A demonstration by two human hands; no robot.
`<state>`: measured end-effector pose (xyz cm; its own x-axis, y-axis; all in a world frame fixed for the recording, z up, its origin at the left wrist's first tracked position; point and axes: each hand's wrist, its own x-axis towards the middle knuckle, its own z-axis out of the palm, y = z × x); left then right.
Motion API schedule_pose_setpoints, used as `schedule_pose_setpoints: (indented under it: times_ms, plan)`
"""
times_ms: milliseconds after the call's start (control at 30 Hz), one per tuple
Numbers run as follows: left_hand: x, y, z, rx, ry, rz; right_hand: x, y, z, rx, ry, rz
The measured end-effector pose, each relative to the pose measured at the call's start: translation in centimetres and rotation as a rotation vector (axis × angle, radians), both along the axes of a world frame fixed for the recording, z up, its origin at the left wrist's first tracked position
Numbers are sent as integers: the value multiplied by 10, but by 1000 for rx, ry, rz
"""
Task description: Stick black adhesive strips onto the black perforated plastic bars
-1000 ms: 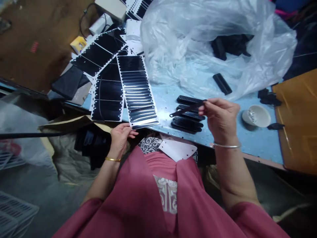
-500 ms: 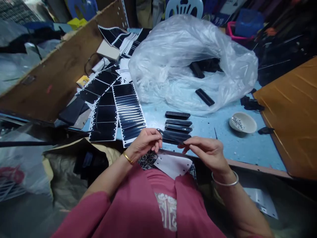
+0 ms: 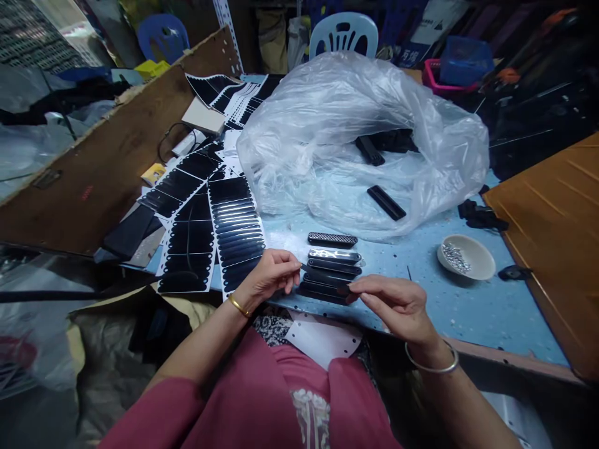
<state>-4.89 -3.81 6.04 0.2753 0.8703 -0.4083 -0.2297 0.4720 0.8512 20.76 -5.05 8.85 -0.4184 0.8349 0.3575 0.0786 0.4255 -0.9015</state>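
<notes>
A thin black adhesive strip [image 3: 321,275] is stretched between my two hands, slanting down to the right. My left hand [image 3: 277,272] pinches its left end, and my right hand [image 3: 390,302] pinches the other end. Just beneath and beyond the strip, several long black rounded pieces [image 3: 334,267] lie in a row near the table's front edge. The farthest one [image 3: 332,239] has a dotted surface. Left of the row lie sheets of black stickers [image 3: 236,234] on white backing, with rounded strip shapes. A white sheet [image 3: 322,337] with a few dark dots rests on my lap.
A large clear plastic bag [image 3: 299,143] with black pieces inside covers the back of the table. At right is a white bowl [image 3: 482,262] of small silvery parts, beside an orange-brown panel [image 3: 556,243]. A wooden board [image 3: 93,156] stands along the left side.
The view has tilted up slightly, so the table sits lower in the picture. The strip has come flatter over the row of black pieces, its left end no longer curling at the left fingers.
</notes>
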Motion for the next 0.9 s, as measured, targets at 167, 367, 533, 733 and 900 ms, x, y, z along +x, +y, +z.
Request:
schedule_pose_setpoints:
  times_ms: [167,367,533,733,900]
  plan:
    - [4,3,-2,-40,-56,131,3,3,-12,-59,-42,52]
    - [12,13,-2,50,-67,341,5,16,-26,17,-92,-288]
    - [22,21,4,63,-108,324,-18,37,-28,418,-275,-356]
    - [24,31,-1,93,-57,242,-21,53,-40,457,-333,-298]
    - [13,44,-20,339,501,248,16,74,-40,282,-312,-363]
